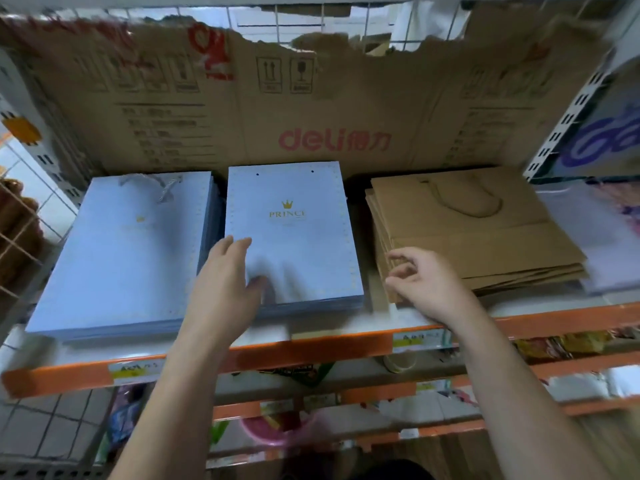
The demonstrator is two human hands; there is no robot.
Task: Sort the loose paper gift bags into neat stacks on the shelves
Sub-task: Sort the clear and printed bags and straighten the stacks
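Orange-edged shelf [311, 348] bearing 3 flat stacks of gift bags, left blue stack [121, 254] plain, middle blue stack [294, 230] printed with gold crown and PRINCE, brown stack [467, 230] with twine handle, left hand [225, 289] resting straight-fingered on the middle stack's near-left corner, right hand [422, 282] loosely curled, empty, beside the brown stack
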